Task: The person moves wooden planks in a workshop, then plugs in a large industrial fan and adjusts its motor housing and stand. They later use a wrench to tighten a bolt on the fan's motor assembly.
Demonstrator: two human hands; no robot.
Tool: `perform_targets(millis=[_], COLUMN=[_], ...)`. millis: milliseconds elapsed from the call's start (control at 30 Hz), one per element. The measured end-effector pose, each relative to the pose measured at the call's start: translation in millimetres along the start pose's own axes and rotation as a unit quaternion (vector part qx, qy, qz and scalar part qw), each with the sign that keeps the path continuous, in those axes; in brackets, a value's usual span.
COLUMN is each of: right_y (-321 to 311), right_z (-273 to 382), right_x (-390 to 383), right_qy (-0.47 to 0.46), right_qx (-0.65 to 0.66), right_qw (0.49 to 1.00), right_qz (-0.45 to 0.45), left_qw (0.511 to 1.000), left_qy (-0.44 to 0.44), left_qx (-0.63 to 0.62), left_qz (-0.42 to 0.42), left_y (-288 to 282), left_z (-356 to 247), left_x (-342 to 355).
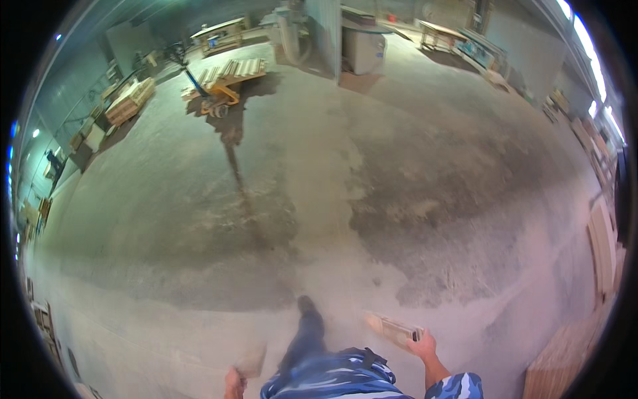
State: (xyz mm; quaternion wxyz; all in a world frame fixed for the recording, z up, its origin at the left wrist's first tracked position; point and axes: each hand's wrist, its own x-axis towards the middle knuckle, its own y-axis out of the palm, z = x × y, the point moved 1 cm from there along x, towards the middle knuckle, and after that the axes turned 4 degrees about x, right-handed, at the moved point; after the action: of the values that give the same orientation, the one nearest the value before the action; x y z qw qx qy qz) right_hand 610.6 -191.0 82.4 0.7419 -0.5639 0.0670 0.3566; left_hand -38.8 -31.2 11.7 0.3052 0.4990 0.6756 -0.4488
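Observation:
My right hand [423, 344] is closed around one end of a short, pale wooden piece [392, 328], with a dark spot near my fingers. It points forward and left, clear of the floor; layered lines run along its side, and I cannot tell whether it is one block or several slats. At the lower left, my left hand [233, 383] grips a flat, light-brown wooden board [252, 360], smeared by motion. Between both hands are my blue camouflage clothing and one dark trouser leg, stretched forward as in a stride.
A concrete floor [319, 199] with darker patches spreads ahead. Far left stand a yellow pallet jack [222, 101] loaded with slats and a stack of lumber [129, 102]. A wood stack [565, 352] is close on my right. Workbenches [440, 36] and a partition [325, 36] stand farther back.

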Motion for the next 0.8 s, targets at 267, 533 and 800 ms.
perform_targets(millis=[267, 533, 800], right_y=[-19.5, 9.8, -29.4], right_z=[85.6, 225.9, 447.6], right_x=[57.2, 160.1, 308.1], right_qy=[-0.014, -0.173, -0.249], right_qx=[0.013, 0.126, -0.059], right_qw=[0.999, 0.977, 0.96], right_qz=[-0.036, -0.021, 0.113], left_qw=[1.0, 0.994, 0.986], left_qy=[0.008, 0.099, 0.032], left_qx=[0.005, 0.01, 0.016], left_qz=[-0.007, -0.052, -0.16], left_y=[52.1, 63.2, 141.4], left_z=[-87.0, -223.8, -427.8], left_x=[47.5, 69.5, 110.8])
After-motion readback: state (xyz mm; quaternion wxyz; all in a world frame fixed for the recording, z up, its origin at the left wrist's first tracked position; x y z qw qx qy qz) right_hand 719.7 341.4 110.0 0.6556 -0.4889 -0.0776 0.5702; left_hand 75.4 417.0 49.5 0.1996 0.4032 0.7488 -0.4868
